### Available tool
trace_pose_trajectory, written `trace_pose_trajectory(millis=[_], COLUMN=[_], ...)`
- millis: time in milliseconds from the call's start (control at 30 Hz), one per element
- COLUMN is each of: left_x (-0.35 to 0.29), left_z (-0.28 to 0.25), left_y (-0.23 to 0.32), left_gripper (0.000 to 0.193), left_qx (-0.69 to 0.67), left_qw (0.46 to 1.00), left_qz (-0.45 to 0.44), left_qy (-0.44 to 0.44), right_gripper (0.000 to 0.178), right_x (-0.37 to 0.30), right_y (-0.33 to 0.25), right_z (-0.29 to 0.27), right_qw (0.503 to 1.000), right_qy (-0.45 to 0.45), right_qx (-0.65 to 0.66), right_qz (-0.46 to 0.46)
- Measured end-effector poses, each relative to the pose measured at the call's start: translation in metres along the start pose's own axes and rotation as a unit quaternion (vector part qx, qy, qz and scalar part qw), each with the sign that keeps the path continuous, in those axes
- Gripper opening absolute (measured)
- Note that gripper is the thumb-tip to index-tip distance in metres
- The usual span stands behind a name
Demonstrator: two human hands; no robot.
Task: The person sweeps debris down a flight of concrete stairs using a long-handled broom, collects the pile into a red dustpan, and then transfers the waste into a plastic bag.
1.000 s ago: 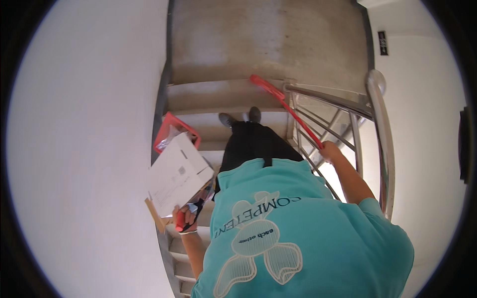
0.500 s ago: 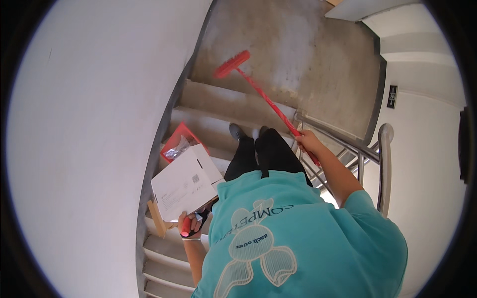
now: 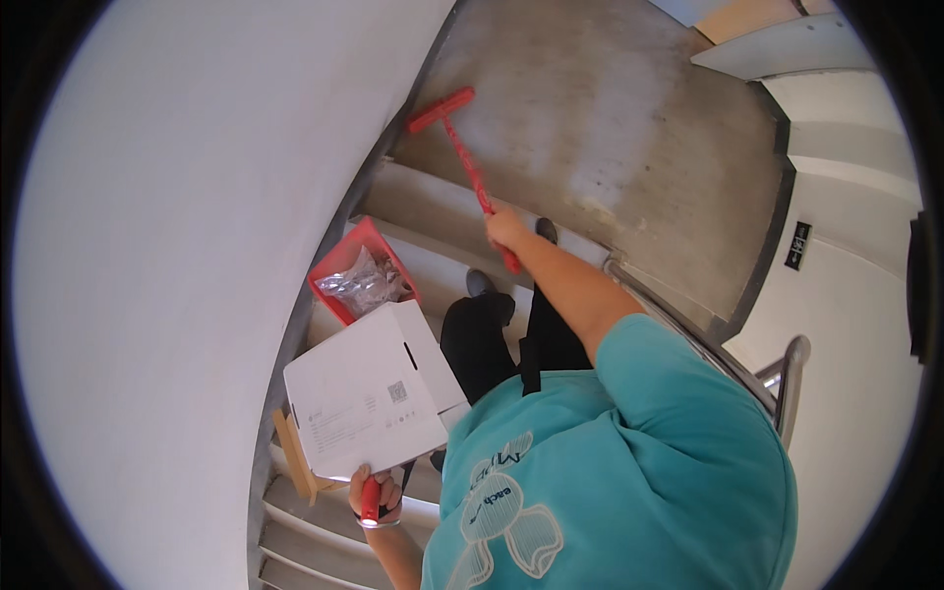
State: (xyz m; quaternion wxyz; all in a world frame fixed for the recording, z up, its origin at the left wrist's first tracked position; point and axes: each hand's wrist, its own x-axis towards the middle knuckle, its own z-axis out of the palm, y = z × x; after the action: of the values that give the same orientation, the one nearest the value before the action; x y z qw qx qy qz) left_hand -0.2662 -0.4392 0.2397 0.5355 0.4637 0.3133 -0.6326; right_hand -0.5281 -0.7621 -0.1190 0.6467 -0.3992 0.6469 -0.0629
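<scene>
My right hand (image 3: 508, 230) is closed around the upper end of a red broom (image 3: 469, 169). Its head is at the stair edge of the landing, near the left wall. My left hand (image 3: 376, 494) grips a red handle (image 3: 371, 500), and its fingers touch the near edge of a white cardboard box (image 3: 359, 403). Beyond the box shows a red dustpan (image 3: 371, 236) with crumpled clear plastic inside. The box hides whether that handle runs to the dustpan. A light wooden piece (image 3: 296, 452) sticks out from under the box's left side.
Concrete stairs (image 3: 423, 192) lead down to a grey landing (image 3: 629, 147). A white wall (image 3: 187, 216) rises on the left, and a metal handrail (image 3: 669, 305) runs along the right. A door leaf (image 3: 777, 49) stands at the far right. My shoes (image 3: 479, 283) are on the steps.
My right hand has swung left and forward with the broom, whose head is now closer to the left wall. My feet have shifted on the steps. The box and dustpan look nearer and larger.
</scene>
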Motion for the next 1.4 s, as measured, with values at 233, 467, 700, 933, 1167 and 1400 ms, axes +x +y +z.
trace_pose_trajectory(millis=[233, 467, 700, 933, 1167, 1400], left_x=[-0.071, -0.03, 0.046, 0.084, 0.084, 0.074], left_z=[0.022, 0.027, 0.065, 0.077, 0.06, 0.067], left_y=[0.011, -0.044, -0.115, -0.121, -0.111, -0.121], left_gripper=[0.036, 0.034, 0.035, 0.033, 0.029, 0.03], left_qx=[-0.021, -0.04, -0.039, -0.037, 0.003, 0.024], left_qw=[0.998, 0.995, 0.998, 0.999, 0.999, 0.995], left_qz=[0.057, 0.071, 0.052, 0.025, 0.019, -0.003], left_qy=[0.03, 0.049, 0.003, -0.026, -0.038, -0.1], right_gripper=[0.042, 0.044, 0.042, 0.04, 0.044, 0.043], right_x=[-0.091, -0.075, -0.034, -0.053, -0.247, -0.393], right_y=[0.017, 0.011, 0.041, 0.123, 0.135, 0.113], right_z=[0.042, -0.166, -0.194, -0.298, -0.483, -0.539], right_qw=[0.976, 0.935, 0.983, 0.942, 0.844, 0.776], right_qy=[-0.053, -0.142, -0.119, -0.038, -0.013, 0.02], right_qx=[-0.21, -0.324, -0.099, -0.328, -0.509, -0.6], right_qz=[0.009, 0.013, 0.094, -0.062, 0.171, 0.193])
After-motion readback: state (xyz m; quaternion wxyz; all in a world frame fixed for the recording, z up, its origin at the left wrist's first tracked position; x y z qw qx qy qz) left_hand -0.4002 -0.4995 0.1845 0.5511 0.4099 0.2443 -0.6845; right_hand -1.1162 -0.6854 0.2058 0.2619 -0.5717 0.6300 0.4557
